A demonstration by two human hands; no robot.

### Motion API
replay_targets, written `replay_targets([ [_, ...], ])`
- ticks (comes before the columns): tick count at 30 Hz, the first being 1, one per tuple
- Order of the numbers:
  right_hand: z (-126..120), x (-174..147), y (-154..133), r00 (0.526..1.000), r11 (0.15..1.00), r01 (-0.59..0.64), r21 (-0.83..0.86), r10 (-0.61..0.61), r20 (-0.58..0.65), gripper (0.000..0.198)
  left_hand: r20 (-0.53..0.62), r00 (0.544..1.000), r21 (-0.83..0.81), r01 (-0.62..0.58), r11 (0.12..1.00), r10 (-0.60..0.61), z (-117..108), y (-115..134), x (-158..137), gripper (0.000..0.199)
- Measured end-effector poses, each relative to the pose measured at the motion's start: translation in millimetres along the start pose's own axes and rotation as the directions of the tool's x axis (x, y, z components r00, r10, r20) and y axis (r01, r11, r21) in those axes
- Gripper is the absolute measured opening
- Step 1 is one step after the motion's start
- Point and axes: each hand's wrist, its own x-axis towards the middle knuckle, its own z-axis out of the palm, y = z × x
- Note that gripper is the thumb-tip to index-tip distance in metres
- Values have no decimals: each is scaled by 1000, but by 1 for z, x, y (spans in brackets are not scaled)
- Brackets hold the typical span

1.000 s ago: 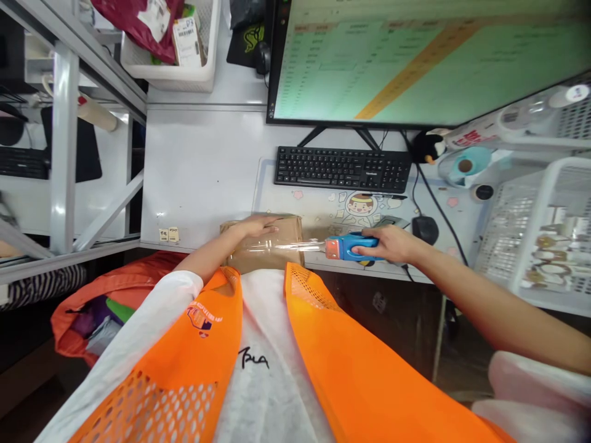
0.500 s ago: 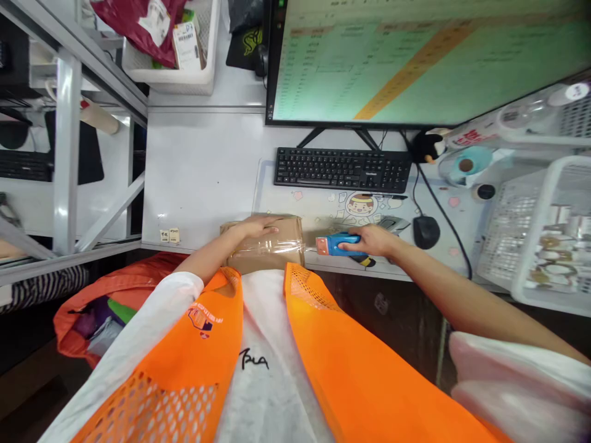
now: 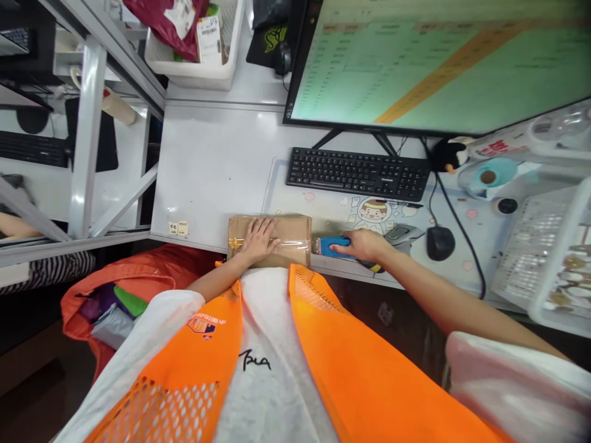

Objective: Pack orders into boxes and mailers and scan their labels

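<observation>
Box of brown cardboard (image 3: pixel 294 227) under a flat left hand (image 3: pixel 258 240)

The oblong box lies at the near edge of the white, smooth-topped desk (image 3: pixel 198 160), shiny clear tape (image 3: pixel 292 243) across its top. The left hand's fingers are extended on it. Just beside its right end, the right hand (image 3: pixel 368 245), well apart from the left, grips a blue, blocky tape dispenser (image 3: pixel 333 246). Beyond sits a long black keyboard (image 3: pixel 355 172).

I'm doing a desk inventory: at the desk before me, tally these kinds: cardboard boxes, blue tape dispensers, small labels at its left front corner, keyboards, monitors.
Cardboard box: 1
Blue tape dispenser: 1
Small labels: 2
Keyboard: 1
Monitor: 1
Total: 6
</observation>
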Motion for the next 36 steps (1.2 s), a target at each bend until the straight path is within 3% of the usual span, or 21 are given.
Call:
replay_targets([
  [4, 4, -4, -34, 1000, 1000, -4, 21, 4, 4, 71, 7, 999, 34, -53, 998, 52, -13, -42, -4, 71],
  [8, 12, -2, -89, 1000, 998, 5, 67, -3, -28, 73, 40, 995, 61, -91, 994, 88, -36, -96, -14, 69],
  [11, 18, 3, -125, 999, 995, -6, 97, 10, -45, 74, -45, 995, 91, 90, 992, -86, -47, -121, -37, 71],
  [14, 21, 5, -143, 998, 992, -32, 119, 37, -42, 73, -140, 933, 73, 345, 936, -333, -44, -130, -67, 80],
  [17, 21, 6, -147, 998, 990, -50, 130, 55, -36, 73, -103, 887, 31, 454, 890, -449, -32, -131, -86, 86],
  [23, 21, 12, -145, 998, 992, -55, 115, 59, -36, 73, -77, 885, 5, 462, 887, -460, -14, -119, -83, 92],
  [26, 24, 15, -145, 998, 993, -48, 109, 53, -43, 73, -55, 916, -1, 397, 918, -397, -3, -99, -83, 97],
  [29, 26, 17, -144, 998, 993, -51, 107, 56, -42, 73, -7, 976, 6, 220, 976, -220, 13, -73, -87, 98],
  [31, 26, 16, -144, 997, 993, -56, 106, 60, -38, 73, 6, 991, 1, 131, 991, -131, 22, -59, -90, 98],
  [36, 22, 14, -146, 998, 993, -50, 106, 54, -33, 73, 8, 994, 10, 113, 993, -114, 22, -51, -92, 99],
])
